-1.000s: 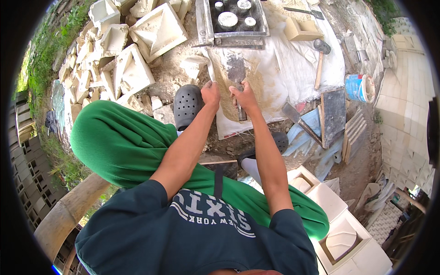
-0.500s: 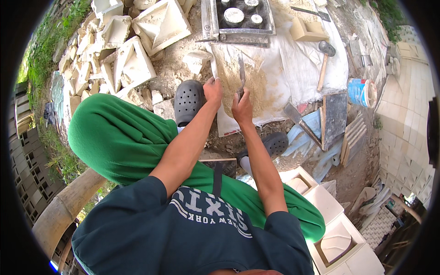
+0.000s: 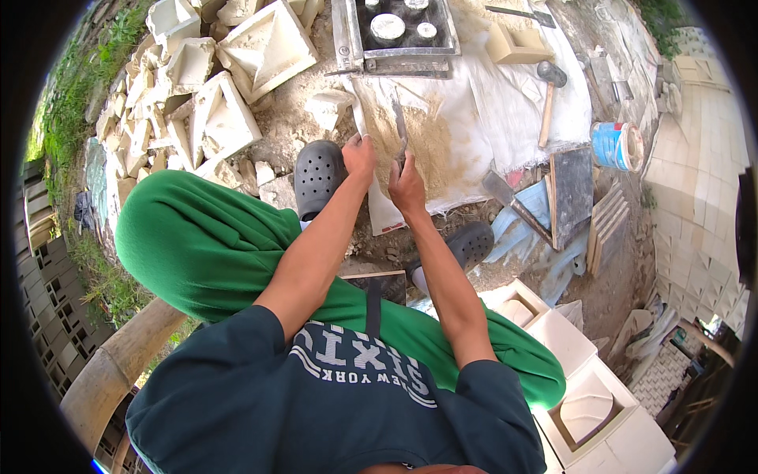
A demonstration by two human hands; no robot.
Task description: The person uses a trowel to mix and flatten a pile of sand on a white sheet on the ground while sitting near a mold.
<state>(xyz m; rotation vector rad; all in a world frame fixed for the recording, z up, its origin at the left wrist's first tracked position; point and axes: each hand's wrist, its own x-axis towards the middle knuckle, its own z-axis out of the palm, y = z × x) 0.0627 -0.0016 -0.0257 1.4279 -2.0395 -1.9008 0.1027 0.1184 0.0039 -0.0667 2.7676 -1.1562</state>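
Dark flat-bladed metal trowel [image 3: 399, 118] rolled edge-on versus a second ago; right hand's [image 3: 407, 188] fingers grip its handle, blade pointing forward over dusty white sheet [image 3: 505, 118]; left hand's [image 3: 359, 158] fingers pinch sheet's left edge.

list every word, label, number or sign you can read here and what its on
Dark T-shirt: big pale chest lettering, upside down; I won't copy its wording.
Blue bucket: printing too small to read.
White sheet: red marks at the near edge, too small to read.
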